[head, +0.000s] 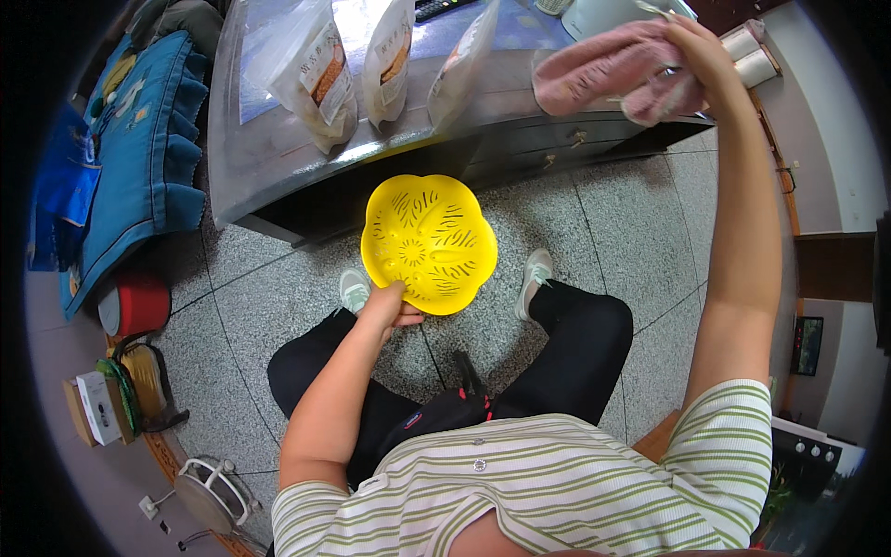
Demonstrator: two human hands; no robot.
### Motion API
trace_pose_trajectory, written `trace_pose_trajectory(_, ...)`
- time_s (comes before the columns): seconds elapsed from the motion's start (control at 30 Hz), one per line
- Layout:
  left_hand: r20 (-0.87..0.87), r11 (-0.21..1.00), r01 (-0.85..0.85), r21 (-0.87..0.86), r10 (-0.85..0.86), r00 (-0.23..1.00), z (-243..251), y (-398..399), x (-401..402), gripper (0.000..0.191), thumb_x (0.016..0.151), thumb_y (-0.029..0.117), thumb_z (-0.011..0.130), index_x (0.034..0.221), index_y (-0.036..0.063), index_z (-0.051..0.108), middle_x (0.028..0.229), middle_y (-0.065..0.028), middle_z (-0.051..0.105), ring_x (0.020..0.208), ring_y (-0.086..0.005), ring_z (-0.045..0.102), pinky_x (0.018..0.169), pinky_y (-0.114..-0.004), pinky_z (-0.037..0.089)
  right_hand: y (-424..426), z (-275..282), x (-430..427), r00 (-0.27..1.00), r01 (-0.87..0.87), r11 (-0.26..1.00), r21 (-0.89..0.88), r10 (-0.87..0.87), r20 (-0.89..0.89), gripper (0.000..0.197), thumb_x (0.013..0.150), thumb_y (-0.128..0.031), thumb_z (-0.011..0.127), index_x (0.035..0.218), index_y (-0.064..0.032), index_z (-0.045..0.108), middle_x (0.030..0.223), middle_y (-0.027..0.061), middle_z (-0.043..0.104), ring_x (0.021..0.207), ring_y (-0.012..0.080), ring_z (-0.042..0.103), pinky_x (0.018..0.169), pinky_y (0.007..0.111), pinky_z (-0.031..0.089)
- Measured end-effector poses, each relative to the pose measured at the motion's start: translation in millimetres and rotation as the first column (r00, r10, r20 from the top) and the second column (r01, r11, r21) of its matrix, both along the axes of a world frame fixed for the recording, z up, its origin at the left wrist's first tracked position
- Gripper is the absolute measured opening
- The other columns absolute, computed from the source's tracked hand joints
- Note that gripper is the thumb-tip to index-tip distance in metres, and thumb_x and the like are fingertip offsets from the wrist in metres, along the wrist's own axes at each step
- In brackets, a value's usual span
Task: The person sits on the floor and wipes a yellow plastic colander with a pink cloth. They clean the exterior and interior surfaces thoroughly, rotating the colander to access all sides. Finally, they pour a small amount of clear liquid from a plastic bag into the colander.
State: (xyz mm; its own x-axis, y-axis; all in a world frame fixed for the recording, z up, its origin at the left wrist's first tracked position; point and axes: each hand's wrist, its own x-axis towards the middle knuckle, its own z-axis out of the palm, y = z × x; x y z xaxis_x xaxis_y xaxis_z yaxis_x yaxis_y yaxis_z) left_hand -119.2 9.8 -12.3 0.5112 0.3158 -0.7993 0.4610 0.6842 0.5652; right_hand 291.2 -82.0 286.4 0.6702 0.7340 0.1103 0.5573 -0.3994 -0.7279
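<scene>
My left hand (391, 307) grips the near rim of a yellow plastic colander (456, 240), thumb inside and fingers beneath. The flower-shaped bowl has slots in its base and is held above the floor, between my knees and the table. Off to the far right, my raised right hand (699, 52) is closed on a bunched pink cloth (598, 66), which hangs over the right end of the dark table (515, 104). A thin, pale, shiny piece shows by the right fingertips, too blurred to name. Three stand-up pouches (326, 83) with printed labels stand along the table's front edge.
A white appliance (592, 19) and a black remote or keyboard (442, 7) sit at the table's back. Left are a blue cushioned seat (139, 139), a red bin (143, 304), boxes (101, 407) and a fan-like appliance (209, 494). My shoes (534, 278) rest on speckled tiles.
</scene>
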Motion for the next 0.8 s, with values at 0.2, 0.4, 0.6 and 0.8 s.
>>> trace_pose_trajectory(0.2,0.049,0.997,0.026,-0.074,-0.022,0.999,-6,2,4,0.037,0.087,0.013,0.036,0.120,-0.0030,0.041,0.104,-0.0186,0.059,0.079,-0.0266,0.064,0.066,-0.037,0.056,70,-124,38,0.900,0.042,0.987,-0.153,0.029,0.434,0.055,0.076,-0.044,0.056,0.106,0.0018,0.057,0.098,0.0213,0.062,0.088,0.0334,0.061,0.077,0.038,0.047)
trace_pose_trajectory(0.4,0.069,0.999,0.009,-0.038,-0.006,0.998,2,1,-3,0.037,0.087,0.014,0.037,0.119,-0.0037,0.042,0.101,-0.0180,0.060,0.081,-0.0256,0.064,0.067,-0.036,0.056,82,-103,-28,0.960,0.059,0.998,-0.031,-0.048,0.276,0.063,0.072,-0.049,0.060,0.107,0.0032,0.057,0.095,0.0180,0.062,0.089,0.0253,0.060,0.079,0.033,0.047)
trace_pose_trajectory(0.6,0.080,1.000,-0.006,0.026,0.004,0.997,2,0,-2,0.036,0.088,0.015,0.037,0.117,-0.0049,0.043,0.099,-0.0177,0.061,0.074,-0.0233,0.064,0.066,-0.034,0.057,120,-41,-124,0.991,0.042,0.928,-0.371,-0.086,-0.103,0.040,0.078,-0.041,0.057,0.093,-0.0044,0.058,0.087,0.0091,0.059,0.071,0.0217,0.056,0.058,0.034,0.044)
trace_pose_trajectory(0.8,0.143,1.000,0.008,0.002,-0.008,0.990,7,0,1,0.035,0.087,0.014,0.038,0.114,-0.0086,0.044,0.096,-0.0188,0.061,0.075,-0.0249,0.065,0.064,-0.035,0.058,83,-20,-128,0.981,0.101,0.893,-0.439,-0.015,0.196,0.030,0.076,-0.029,0.052,0.092,-0.0055,0.061,0.083,0.0065,0.060,0.069,0.0196,0.055,0.059,0.035,0.045)
